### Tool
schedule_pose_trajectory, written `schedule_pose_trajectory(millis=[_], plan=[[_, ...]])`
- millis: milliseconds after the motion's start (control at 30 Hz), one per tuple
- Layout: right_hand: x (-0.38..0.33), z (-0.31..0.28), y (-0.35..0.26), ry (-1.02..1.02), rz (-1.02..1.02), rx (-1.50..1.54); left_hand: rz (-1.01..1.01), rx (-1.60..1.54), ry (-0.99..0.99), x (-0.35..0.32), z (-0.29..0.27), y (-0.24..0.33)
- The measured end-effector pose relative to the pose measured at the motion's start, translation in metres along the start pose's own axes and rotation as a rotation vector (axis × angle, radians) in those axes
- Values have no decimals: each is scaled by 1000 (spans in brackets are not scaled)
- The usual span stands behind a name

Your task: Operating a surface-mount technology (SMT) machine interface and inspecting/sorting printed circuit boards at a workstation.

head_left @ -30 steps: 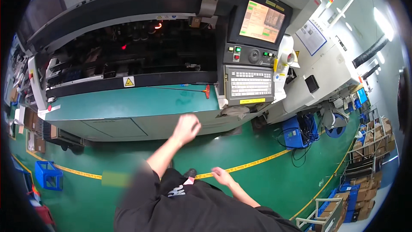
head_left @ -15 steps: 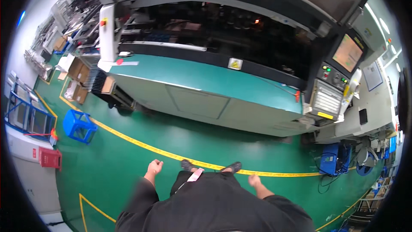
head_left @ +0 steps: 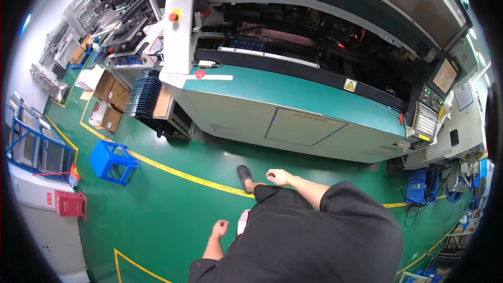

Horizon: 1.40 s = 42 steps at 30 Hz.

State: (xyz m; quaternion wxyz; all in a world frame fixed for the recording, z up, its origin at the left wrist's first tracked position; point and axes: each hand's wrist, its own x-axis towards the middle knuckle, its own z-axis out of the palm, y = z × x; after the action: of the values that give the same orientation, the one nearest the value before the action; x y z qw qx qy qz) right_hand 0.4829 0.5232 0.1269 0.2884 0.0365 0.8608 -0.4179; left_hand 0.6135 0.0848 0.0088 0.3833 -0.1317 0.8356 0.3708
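1. Currently, the bare left hand [head_left: 220, 228] is released: its fingers curl loosely in mid-air, low over the glossy green floor [head_left: 157, 215].
2. The bare right hand [head_left: 279, 176] is also released, fingers loosely bent, farther forward than the left hand and in front of the black clothing [head_left: 325, 230].
3. Nearest the left hand, just to its right, is a pink-and-white strip [head_left: 242, 222] beside the clothing.
4. Nearest the right hand, to its left, is 1 dark low-cut shoe [head_left: 244, 174] at the yellow floor tape [head_left: 183, 174].
5. Well forward of both hands stands a long pale-grey machine [head_left: 236, 112] with a turquoise-green ledge [head_left: 293, 86].
6. Well left of both hands stands a blue plastic stool [head_left: 112, 161]; a red plastic bin [head_left: 72, 204] stands farther left.
7. Far right of the right hand is a blue container [head_left: 416, 186] with black cables.
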Motion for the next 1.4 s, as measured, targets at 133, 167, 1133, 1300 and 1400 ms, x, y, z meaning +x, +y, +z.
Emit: schedule_pose_trajectory(millis=[133,167,1133,1300,1400], plan=[[96,35,8,-113,143,-222,-59,-38,-36,-11,-59,-42],[121,46,6,-142,182,-273,-61,-75,47,-18,-77,-47],[621,323,-565,-49,199,-69,-144,75,244,328,-868,-262],[738,346,-686,-94,107,113,-51,310,-4,488,-977,-234],[807,358,-731,-85,22,194,-67,559,-109,563,-1025,-200]])
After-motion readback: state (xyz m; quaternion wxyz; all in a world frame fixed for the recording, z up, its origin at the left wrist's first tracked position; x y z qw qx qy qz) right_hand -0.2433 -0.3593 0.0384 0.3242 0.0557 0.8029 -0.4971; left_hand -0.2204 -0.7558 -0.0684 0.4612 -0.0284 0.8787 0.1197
